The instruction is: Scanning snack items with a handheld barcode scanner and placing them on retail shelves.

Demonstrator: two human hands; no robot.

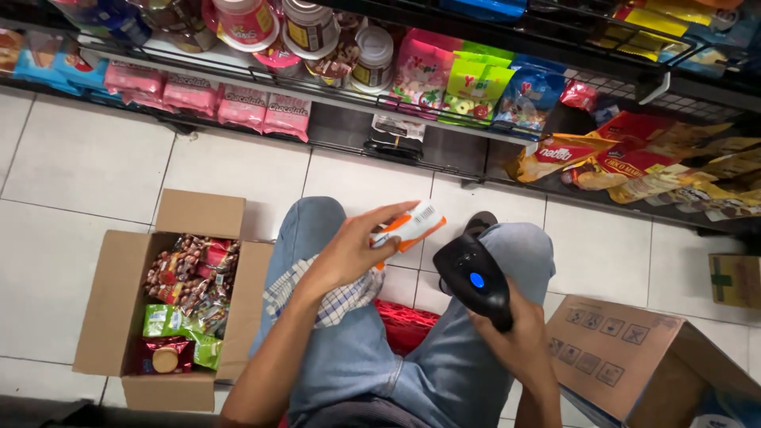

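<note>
At the bottom centre of the frame, the person sat on a red crate (406, 326), and the legs in blue jeans (444, 357) went up to the middle of the picture. A checked cloth (341, 301) lay over the left thigh.

The right hand (519, 342), at the lower right of centre, was closed around the handle of a black scanner (474, 279). The scanner had a small blue light on its back, and its head pointed up and to the left, toward the packet. The left hand (353, 250), in the centre of the frame, held a small orange and white packet (411, 228) between the thumb and the fingers. The packet was tilted, with its far end higher, and it was just beside the head of the scanner but not touching it. The two hands were apart, each one gripping its own thing.

At the lower left, an open cardboard box (107, 305) stood on the white tiled floor (79, 158). It was filled with snack packets in red, green and brown colours. At the lower right, another cardboard box (610, 349) lay tilted next to the right leg.

Further away, along the top of the frame, there were wire shelves (341, 95). On the shelves were pink packets (190, 93), jars with lids (309, 28), green and blue candy bags (476, 83), and at the upper right yellow and red snack bags (634, 154).
</note>
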